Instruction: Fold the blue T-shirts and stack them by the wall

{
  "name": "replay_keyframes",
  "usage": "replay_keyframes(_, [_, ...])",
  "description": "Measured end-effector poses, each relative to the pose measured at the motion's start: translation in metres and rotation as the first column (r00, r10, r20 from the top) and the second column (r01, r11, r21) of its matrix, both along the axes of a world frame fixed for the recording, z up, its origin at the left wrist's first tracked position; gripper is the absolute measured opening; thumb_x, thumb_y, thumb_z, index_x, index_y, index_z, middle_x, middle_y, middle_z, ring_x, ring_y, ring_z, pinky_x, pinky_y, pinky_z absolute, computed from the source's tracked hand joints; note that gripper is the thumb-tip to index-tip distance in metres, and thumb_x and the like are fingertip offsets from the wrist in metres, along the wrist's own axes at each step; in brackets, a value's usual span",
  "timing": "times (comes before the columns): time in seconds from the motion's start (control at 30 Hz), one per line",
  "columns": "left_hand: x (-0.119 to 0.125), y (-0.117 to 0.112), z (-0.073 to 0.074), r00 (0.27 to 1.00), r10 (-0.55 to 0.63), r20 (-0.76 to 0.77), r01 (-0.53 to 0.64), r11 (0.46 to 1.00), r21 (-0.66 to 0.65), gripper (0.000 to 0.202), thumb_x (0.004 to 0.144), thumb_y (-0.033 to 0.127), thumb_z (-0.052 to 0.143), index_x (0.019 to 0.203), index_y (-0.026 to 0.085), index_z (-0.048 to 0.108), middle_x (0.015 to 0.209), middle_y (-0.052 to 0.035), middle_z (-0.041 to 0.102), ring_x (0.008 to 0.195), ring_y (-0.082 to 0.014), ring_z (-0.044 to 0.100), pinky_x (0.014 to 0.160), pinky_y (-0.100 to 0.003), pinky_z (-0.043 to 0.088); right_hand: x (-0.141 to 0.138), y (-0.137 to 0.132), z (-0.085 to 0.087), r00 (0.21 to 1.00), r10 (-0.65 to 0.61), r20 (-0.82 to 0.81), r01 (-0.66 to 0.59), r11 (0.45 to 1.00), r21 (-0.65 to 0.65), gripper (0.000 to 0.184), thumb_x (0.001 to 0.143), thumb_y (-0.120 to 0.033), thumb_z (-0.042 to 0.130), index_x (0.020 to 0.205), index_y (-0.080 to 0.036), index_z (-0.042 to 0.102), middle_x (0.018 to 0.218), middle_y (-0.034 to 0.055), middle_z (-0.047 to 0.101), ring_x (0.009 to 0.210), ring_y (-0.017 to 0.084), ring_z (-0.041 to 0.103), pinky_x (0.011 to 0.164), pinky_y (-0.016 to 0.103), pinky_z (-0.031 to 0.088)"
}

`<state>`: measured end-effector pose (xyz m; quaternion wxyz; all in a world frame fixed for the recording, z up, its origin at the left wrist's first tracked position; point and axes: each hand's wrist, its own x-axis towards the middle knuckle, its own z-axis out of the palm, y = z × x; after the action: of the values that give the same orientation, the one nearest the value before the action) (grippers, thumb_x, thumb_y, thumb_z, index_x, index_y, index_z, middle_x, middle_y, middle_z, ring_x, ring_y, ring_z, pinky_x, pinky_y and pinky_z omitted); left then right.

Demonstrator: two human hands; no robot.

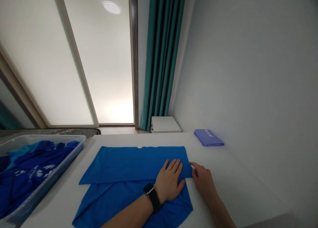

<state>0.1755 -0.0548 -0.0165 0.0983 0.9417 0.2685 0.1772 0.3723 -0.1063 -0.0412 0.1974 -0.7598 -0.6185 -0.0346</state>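
A blue T-shirt (129,165) lies on the white table, its upper part folded over into a wide flat band and its lower part loosely creased beneath. My left hand (170,181), with a black watch on the wrist, rests flat on the right half of this band, fingers spread. At the band's right edge, my right hand (202,178) has its thumb and index finger curled together on the cloth. The rest of that hand's fingers are bent and partly hidden.
On the left stands a clear plastic bin (81,140) holding several blue garments (37,165). A folded purple garment (208,137) lies at the table's back right, beside the wall (248,89). Beyond the table are a small white cabinet (165,123) and a green curtain (161,56).
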Motion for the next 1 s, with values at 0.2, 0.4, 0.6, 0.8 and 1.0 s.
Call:
replay_keyframes(0.2, [-0.001, -0.001, 0.006, 0.999, 0.002, -0.035, -0.002, 1.0, -0.016, 0.063, 0.098, 0.053, 0.029, 0.149, 0.017, 0.035, 0.156, -0.0111, 0.034, 0.144, -0.0268, 0.029, 0.119, -0.05, 0.02, -0.002, -0.001, 0.003, 0.996, -0.004, 0.09, 0.002, 1.0, 0.031, 0.037, 0.094, -0.02, 0.034, 0.115, -0.021, 0.064, 0.109, 0.0094, 0.07, 0.101, 0.023, 0.062, 0.085, 0.037, 0.041])
replay_keyframes(0.4, [0.0, -0.003, 0.009, 0.997, 0.014, -0.081, -0.017, 0.999, -0.037, 0.064, 0.099, 0.054, 0.026, 0.15, 0.016, 0.035, 0.156, -0.0103, 0.032, 0.145, -0.0254, 0.027, 0.12, -0.049, 0.018, -0.011, 0.021, 0.011, 0.969, 0.156, 0.19, -0.171, 0.983, 0.064, 0.046, 0.092, -0.011, 0.031, 0.128, -0.015, 0.06, 0.123, 0.0135, 0.064, 0.114, 0.023, 0.057, 0.096, 0.037, 0.043])
replay_keyframes(0.6, [0.001, -0.004, 0.01, 0.995, 0.022, -0.1, -0.026, 0.998, -0.048, 0.066, 0.099, 0.053, 0.027, 0.149, 0.012, 0.035, 0.156, -0.0124, 0.032, 0.146, -0.0264, 0.025, 0.12, -0.049, 0.016, -0.015, 0.067, 0.009, 0.93, 0.321, 0.18, -0.301, 0.945, -0.131, 0.058, 0.089, -0.013, 0.027, 0.146, -0.009, 0.04, 0.152, 0.0135, 0.04, 0.14, 0.022, 0.036, 0.114, 0.043, 0.03])
replay_keyframes(0.8, [0.002, -0.002, 0.005, 0.996, 0.017, -0.09, -0.02, 0.999, -0.037, 0.068, 0.099, 0.055, 0.024, 0.15, 0.011, 0.033, 0.156, -0.0132, 0.031, 0.146, -0.0271, 0.024, 0.12, -0.049, 0.016, -0.005, 0.078, 0.002, 0.958, 0.233, 0.165, -0.194, 0.955, -0.223, 0.057, 0.098, -0.027, 0.017, 0.151, -0.014, 0.031, 0.157, 0.0095, 0.029, 0.146, 0.02, 0.023, 0.116, 0.046, 0.025])
replay_keyframes(1.0, [0.0, -0.001, 0.004, 0.996, 0.025, -0.085, -0.029, 0.999, -0.039, 0.07, 0.099, 0.057, 0.022, 0.151, 0.012, 0.031, 0.156, -0.0127, 0.031, 0.146, -0.0255, 0.024, 0.12, -0.049, 0.018, -0.005, 0.075, -0.001, 0.952, 0.235, 0.197, -0.186, 0.953, -0.238, 0.058, 0.098, -0.033, 0.016, 0.153, -0.016, 0.027, 0.159, 0.0076, 0.023, 0.147, 0.02, 0.019, 0.117, 0.047, 0.021])
